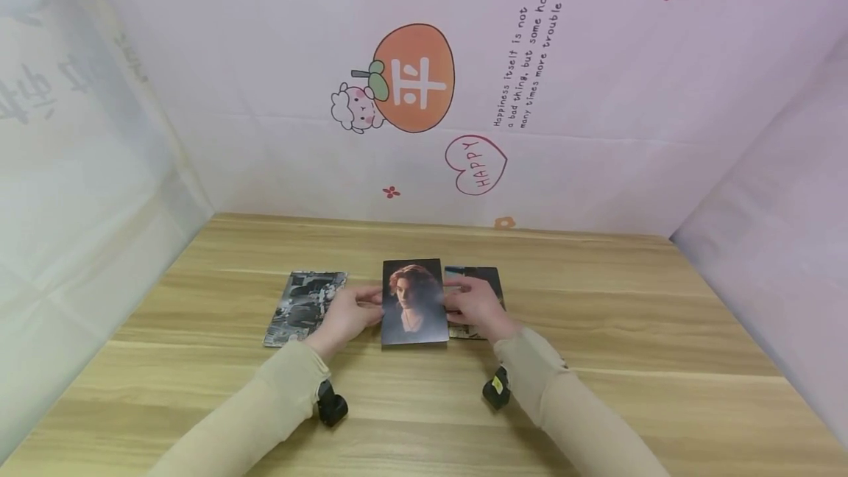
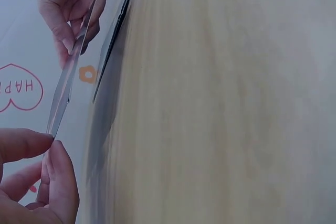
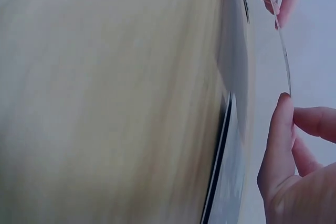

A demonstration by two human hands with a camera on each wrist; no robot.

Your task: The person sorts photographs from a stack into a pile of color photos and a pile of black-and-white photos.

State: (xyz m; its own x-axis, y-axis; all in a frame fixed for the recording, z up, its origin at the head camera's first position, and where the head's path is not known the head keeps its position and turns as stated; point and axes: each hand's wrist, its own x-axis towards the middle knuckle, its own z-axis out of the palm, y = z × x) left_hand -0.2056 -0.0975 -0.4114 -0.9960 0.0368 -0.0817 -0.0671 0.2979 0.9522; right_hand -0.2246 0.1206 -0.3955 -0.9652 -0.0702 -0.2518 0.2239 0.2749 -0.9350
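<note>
A portrait photo card point(image 1: 414, 308) is held by its two side edges, raised off the wooden table. My left hand point(image 1: 347, 315) pinches its left edge between thumb and fingers. On the opposite edge, my right hand point(image 1: 480, 308) has the same kind of pinch. Both wrist views show the card point(image 2: 65, 90) nearly edge-on as a thin, slightly bent sheet. A black-and-white photo card point(image 1: 301, 311) lies on the table to the left, partly behind my left hand. Beneath my right hand lies a dark photo card point(image 1: 490, 276), mostly covered by it.
The wooden table point(image 1: 596, 300) ends against a white printed cloth point(image 1: 576, 182) at the back. White cloth walls also rise at both sides. A small black wrist camera point(image 1: 331, 405) is strapped on the left wrist, another point(image 1: 495, 390) on the right.
</note>
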